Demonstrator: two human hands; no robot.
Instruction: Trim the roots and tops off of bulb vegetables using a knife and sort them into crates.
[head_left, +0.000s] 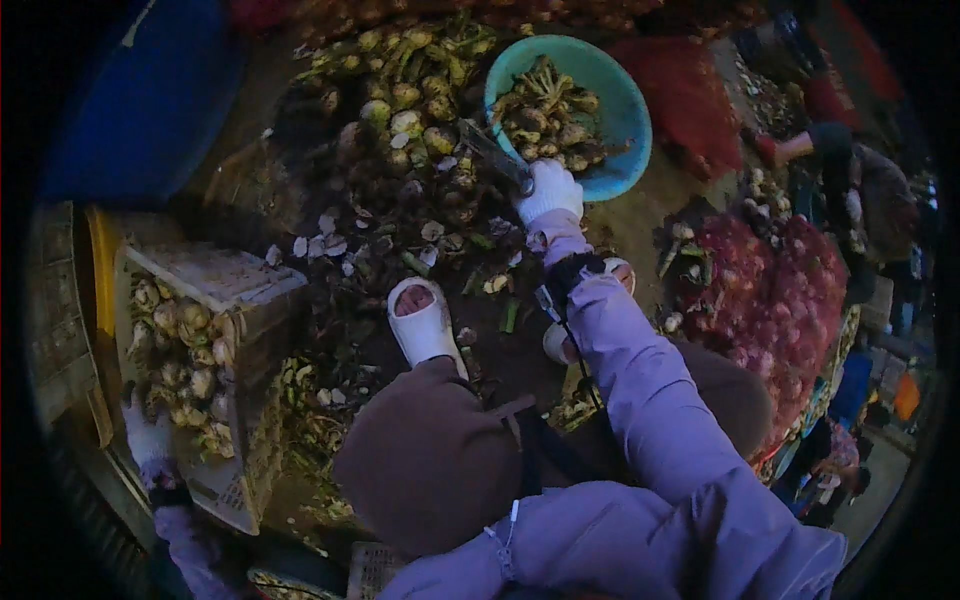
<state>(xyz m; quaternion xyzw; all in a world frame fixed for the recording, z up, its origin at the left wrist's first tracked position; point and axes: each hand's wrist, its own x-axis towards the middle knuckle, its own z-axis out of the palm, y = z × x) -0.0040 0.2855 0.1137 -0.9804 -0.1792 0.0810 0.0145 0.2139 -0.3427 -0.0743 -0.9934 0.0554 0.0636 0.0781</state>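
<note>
My right hand (553, 193), in a white knitted glove, is closed on a knife (491, 150) with a dark, broad blade that points up and left over the near rim of a turquoise basin (643, 127). Root vegetables with stems (551, 124) lie in that basin. My left hand (146, 424), gloved too, is at the near left edge of a plastic crate (255, 337) holding pale bulbs (196, 345). Its fingers look spread, with nothing seen in them. Left of the basin lies a heap of round root vegetables with green tops (405, 94), above dark peelings and cut slices (330, 244).
A red mesh sack of bulbs (780, 300) lies at right, below a red sack (679, 97). A blue container (150, 105) stands at upper left. A co-worker's arm (795, 146) reaches in at right, and another person (832, 465) is farther off. Trimmings surround my white sandals (424, 322).
</note>
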